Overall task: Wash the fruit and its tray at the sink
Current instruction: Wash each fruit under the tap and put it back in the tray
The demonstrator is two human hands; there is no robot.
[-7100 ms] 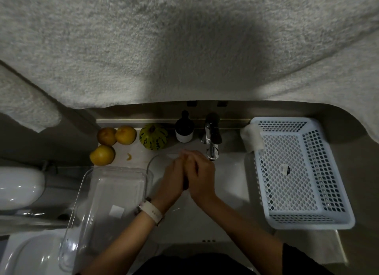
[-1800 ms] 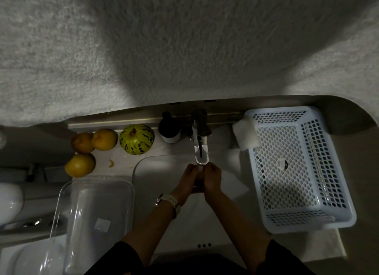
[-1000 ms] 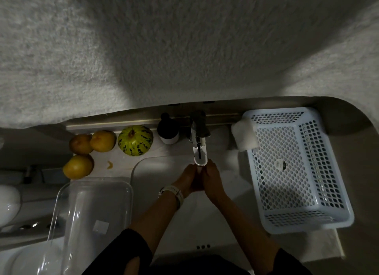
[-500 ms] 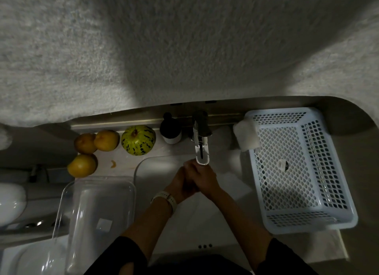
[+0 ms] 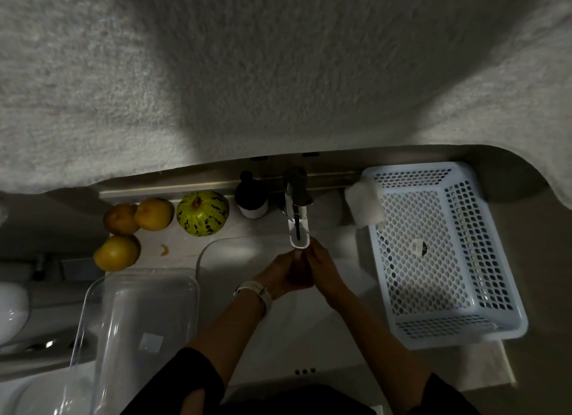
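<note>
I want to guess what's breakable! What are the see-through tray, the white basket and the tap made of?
The tray looks like clear plastic, perhaps glass: it is transparent with glossy rounded edges. The basket looks like moulded matte plastic, its walls and floor a grid of holes. The tap looks like shiny polished metal, since its spout reflects light like a mirror.

You're standing at a home bathroom washbasin: a white sink (image 5: 235,253) with a chrome tap (image 5: 297,226) sits beside what looks like a toilet (image 5: 12,309) at the left edge. A dark soap bottle (image 5: 251,198) stands by the tap, and thick grey towels (image 5: 278,74) hang above the counter (image 5: 185,244).
</note>
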